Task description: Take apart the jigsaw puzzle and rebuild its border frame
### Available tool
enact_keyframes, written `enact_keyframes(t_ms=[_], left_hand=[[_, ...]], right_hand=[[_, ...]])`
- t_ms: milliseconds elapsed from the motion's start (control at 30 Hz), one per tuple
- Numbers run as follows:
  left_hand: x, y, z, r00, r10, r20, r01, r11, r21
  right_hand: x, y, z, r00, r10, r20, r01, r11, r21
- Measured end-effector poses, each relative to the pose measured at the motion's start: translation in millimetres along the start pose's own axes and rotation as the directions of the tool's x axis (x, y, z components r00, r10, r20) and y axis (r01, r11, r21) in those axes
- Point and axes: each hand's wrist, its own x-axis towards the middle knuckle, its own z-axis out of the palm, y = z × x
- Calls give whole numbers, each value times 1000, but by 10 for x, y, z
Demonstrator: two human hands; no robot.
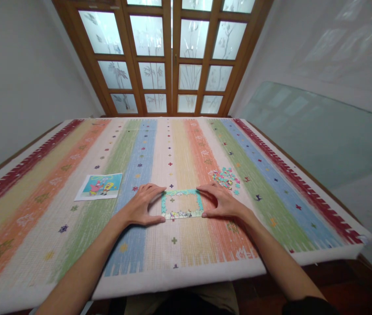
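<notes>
A rectangular jigsaw puzzle border (182, 215) lies flat on the striped tablecloth, its middle showing bare cloth. Its top and sides are turquoise, and a mixed pale pattern runs along the bottom. My left hand (142, 204) spans the border's left end, fingertips at the upper corner and thumb at the lower one. At the right end, my right hand (222, 202) grips the two corners in the same way. Just beyond my right hand sits a pile of loose puzzle pieces (226, 177) in turquoise, pink and yellow. Left of my left hand lies a printed cartoon picture (100, 187).
The striped tablecloth (192, 247) covers a large table and hangs over its front edge. Wooden doors with frosted panes (172, 65) stand behind the table. A pale glass panel (320, 131) leans along the right wall.
</notes>
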Motion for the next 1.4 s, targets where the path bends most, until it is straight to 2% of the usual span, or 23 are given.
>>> enact_keyframes(t_ms=[367,800,1133,1400], left_hand=[[17,-30,45,1000,-9,7,9,1000,-14],[27,-5,14,1000,-17,3,18,1000,-15],[26,-1,20,1000,-27,4,27,1000,-2],[24,-5,32,1000,-26,12,26,999,22]], right_hand=[[-2,17,38,998,54,-29,-55,998,-30],[6,-32,14,1000,-17,-14,15,996,-85],[122,-209,267,993,-70,-94,57,989,-137],[126,-226,290,995,-38,-93,25,990,-136]])
